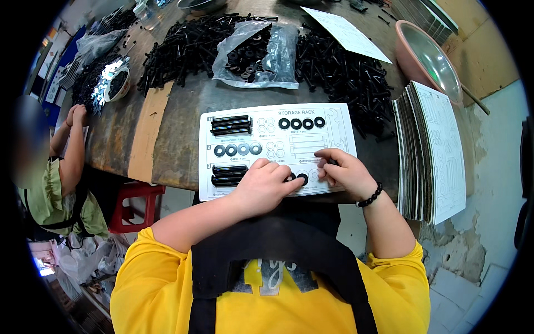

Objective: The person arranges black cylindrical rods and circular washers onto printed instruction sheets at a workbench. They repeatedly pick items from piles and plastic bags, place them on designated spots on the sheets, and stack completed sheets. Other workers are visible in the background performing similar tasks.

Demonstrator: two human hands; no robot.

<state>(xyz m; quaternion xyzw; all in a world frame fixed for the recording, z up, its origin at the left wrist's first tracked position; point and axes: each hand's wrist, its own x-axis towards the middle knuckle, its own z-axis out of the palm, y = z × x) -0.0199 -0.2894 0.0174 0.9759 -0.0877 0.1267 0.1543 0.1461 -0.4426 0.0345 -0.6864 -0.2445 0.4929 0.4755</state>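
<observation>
A white printed card [261,146] lies on the table before me. On it rest black bolts [231,126] in a small bundle, a second bundle of black bolts [229,173] below, and two rows of black washers, the upper washers [302,123] and the lower washers [237,149]. My left hand [264,182] lies low on the card, its index finger stretched to a black washer [302,178]. Another washer is partly covered by that finger. Just to the right, my right hand [349,175] is curled above the card, with something small and black, apparently washers, between its fingers.
Heaps of black bolts [345,72] cover the far table around a clear plastic bag [256,55] of washers. On the right stand a stack of printed cards [436,150] and a pink-rimmed bowl [428,55]. At left a person [67,161] sits near a red stool [136,206].
</observation>
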